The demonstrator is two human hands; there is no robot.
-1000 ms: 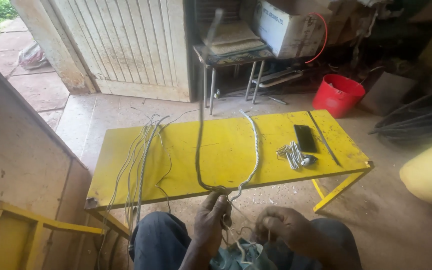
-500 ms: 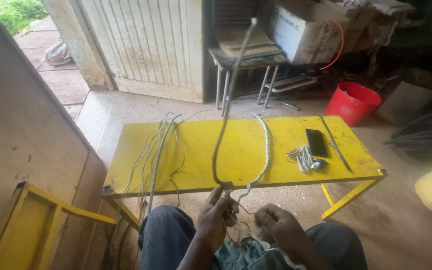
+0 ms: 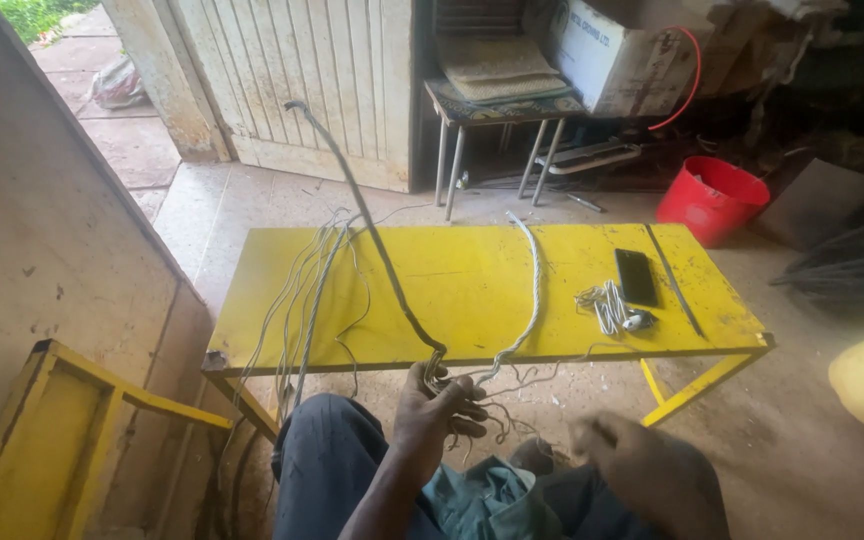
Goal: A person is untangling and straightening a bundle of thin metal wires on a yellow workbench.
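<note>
Left hand (image 3: 440,410) grips a frayed grey cable (image 3: 372,235) at the yellow table's (image 3: 452,300) near edge; right hand (image 3: 642,470) is blurred, grip unclear. Loose wires (image 3: 302,290) lie left, a phone (image 3: 636,276) right, a red bucket (image 3: 710,198) beyond

The twisted cable (image 3: 372,235) looks like dull grey stranded metal; the table (image 3: 452,290) is glossy yellow paint — scuffed, chipped at edges — beside a smooth red plastic bucket (image 3: 712,198).

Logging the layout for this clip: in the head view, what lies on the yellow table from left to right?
Bundle of loose thin wires → dark stiff cable → twisted grey cable → small coil of wire → black phone → thin dark rod.
</note>
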